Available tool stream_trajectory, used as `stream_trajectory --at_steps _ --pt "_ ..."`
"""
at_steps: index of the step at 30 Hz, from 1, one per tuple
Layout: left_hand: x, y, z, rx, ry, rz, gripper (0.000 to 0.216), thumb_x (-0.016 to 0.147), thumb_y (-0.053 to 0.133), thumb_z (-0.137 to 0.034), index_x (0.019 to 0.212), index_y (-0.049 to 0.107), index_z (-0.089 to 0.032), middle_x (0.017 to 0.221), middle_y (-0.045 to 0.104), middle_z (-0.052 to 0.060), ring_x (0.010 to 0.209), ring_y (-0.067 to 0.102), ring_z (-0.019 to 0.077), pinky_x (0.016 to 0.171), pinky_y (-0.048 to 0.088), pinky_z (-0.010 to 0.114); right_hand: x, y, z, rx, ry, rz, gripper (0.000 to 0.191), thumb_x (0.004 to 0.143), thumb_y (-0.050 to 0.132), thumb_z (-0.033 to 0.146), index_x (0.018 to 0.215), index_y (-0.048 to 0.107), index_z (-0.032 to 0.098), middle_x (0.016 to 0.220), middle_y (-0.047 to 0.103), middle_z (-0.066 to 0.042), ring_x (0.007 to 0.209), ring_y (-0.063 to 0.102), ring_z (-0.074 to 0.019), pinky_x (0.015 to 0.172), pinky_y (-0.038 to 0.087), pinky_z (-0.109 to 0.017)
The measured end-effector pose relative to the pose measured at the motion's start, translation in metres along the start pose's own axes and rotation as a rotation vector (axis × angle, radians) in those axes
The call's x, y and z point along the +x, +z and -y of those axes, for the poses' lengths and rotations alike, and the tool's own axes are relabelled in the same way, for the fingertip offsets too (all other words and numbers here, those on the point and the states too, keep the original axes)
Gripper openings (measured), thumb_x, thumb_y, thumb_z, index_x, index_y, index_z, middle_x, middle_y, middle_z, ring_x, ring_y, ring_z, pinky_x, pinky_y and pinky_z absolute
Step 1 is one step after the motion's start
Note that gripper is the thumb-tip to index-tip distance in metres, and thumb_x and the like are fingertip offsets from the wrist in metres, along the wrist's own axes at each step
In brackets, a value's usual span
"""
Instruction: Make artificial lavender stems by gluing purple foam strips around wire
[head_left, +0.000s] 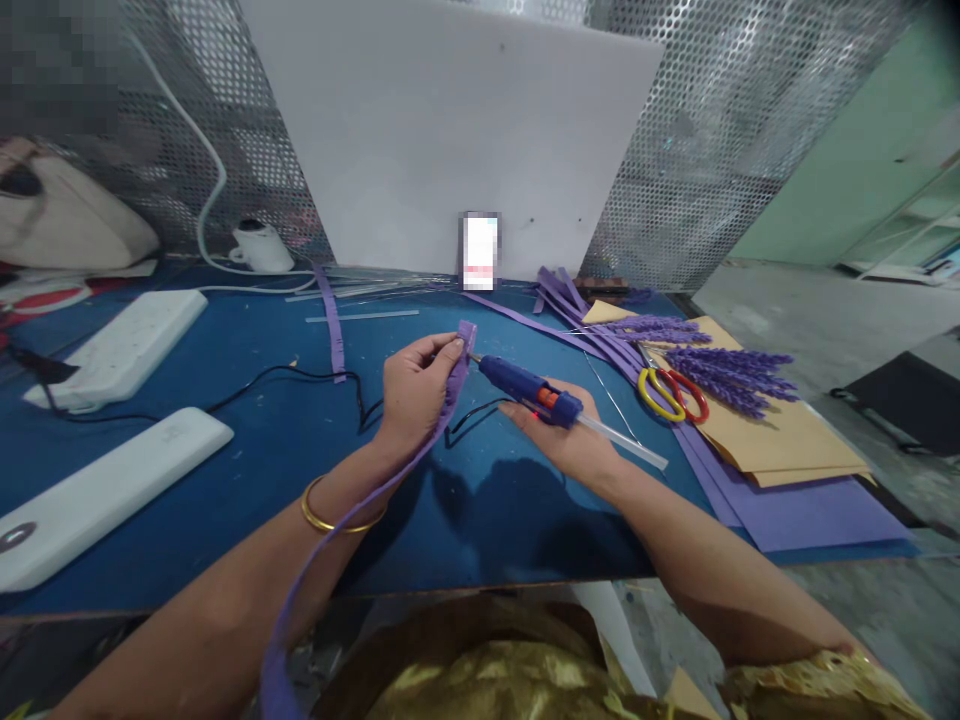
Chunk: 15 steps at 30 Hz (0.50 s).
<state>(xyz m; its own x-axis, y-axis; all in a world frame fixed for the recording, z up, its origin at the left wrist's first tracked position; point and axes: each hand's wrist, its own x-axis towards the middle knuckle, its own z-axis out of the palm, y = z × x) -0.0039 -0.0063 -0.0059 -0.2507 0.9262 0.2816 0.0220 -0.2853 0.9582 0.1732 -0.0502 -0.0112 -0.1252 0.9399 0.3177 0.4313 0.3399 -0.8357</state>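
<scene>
- Left hand (420,385): the thumb and fingers were closed in a pinch on the upper end of a long purple strip (459,365), above the middle of the blue table (289,440).
- Purple strip: from the pinch it ran down along the left forearm, passed over a gold bracelet (315,505) and hung past the table's near edge.
- Right hand (566,430): it was wrapped around a blue glue gun (517,380), whose nozzle pointed at the strip's upper end; contact between nozzle and strip could not be told. A translucent glue stick (626,445) protruded from the rear.
- Right side of table: scissors (661,395) with one yellow and one red handle lay beside purple flower sprigs (739,375). The sprigs rested on tan paper (795,440), which overlapped purple sheets (825,515).
- Far side: a phone (480,250) with a lit screen stood upright before a white board (450,130).
- Left side: a shorter purple piece (334,340) lay across from a white power strip (127,345); a black cord (262,375) curved over the table, and a white mug-shaped object (262,248) stood behind.
</scene>
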Motion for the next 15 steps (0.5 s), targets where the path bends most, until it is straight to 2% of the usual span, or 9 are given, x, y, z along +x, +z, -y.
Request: stream_trajectory --at_steps 15 --pt "0.0007 -0.0010 0.0000 0.000 -0.006 0.006 0.020 0.078 0.072 -0.032 0.087 0.078 -0.016 0.078 0.073 0.003 0.071 0.060 0.0139 0.072 0.046 0.026 0.0003 0.0006 -0.0004 -0.037 0.002 0.045 0.041 0.082 0.067 0.050 0.064 0.045 0.020 0.060 0.042 0.005 0.056 0.036 -0.0102 0.052 0.029 -0.024"
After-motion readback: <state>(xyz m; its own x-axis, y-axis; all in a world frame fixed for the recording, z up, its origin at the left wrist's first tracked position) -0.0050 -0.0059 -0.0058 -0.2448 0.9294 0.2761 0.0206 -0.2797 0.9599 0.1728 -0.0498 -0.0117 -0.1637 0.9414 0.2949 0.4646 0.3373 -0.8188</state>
